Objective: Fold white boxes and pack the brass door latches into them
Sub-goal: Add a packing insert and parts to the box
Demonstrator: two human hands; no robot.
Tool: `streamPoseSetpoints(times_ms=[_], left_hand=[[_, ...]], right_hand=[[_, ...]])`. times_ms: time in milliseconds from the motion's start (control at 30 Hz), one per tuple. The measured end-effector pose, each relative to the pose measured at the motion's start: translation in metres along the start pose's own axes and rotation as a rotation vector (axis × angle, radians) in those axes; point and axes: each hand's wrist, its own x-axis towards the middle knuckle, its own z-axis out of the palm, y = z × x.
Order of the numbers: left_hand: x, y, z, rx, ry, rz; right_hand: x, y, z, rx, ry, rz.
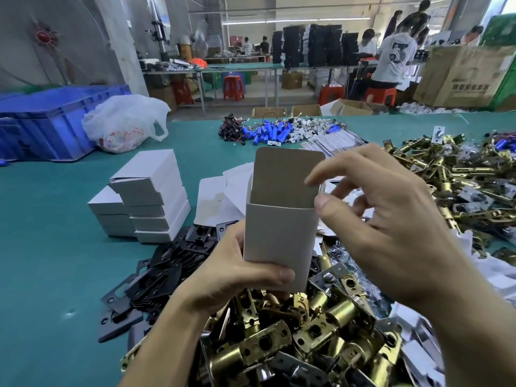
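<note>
I hold an upright white box (280,236) over the table, its top open and its lid flap standing up at the back. My left hand (237,277) grips the box's lower part, thumb across the front. At the box's right top corner my right hand (382,219) has its thumb and fingers curled; whether it pinches a side flap is unclear. Brass door latches (312,331) lie heaped below the box, and more brass latches (446,177) are piled at the right. A stack of folded white boxes (145,196) stands to the left.
Black strike plates (156,272) are spread left of the latches on the green table (55,261). Flat box blanks (217,199) lie behind the box. Blue batteries with wires (273,132), a white plastic bag (125,124) and a blue crate (50,121) sit further back. People work at far tables.
</note>
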Motion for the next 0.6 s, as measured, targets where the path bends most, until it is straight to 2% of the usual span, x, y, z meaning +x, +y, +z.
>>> streamPoseSetpoints(times_ms=[67, 133, 267, 333, 500, 600], left_hand=[[0.0, -0.001, 0.0, -0.006, 0.025, -0.003], [0.001, -0.001, 0.0, -0.018, 0.064, 0.01], [0.003, 0.001, 0.005, -0.012, 0.116, 0.074], [0.004, 0.004, 0.007, 0.023, 0.139, 0.107], [0.006, 0.008, 0.006, 0.075, 0.215, 0.139], [0.006, 0.01, 0.008, 0.004, 0.241, 0.164]], right_hand=[[-0.001, 0.003, 0.004, 0.073, -0.001, 0.021], [-0.001, 0.008, 0.008, 0.199, -0.017, 0.123], [-0.001, 0.026, 0.023, 0.395, -0.278, 0.34], [-0.002, 0.032, 0.034, 0.506, -0.377, 0.362], [-0.007, 0.04, 0.048, 0.76, -0.429, 0.379], [-0.007, 0.043, 0.043, 0.785, -0.467, 0.336]])
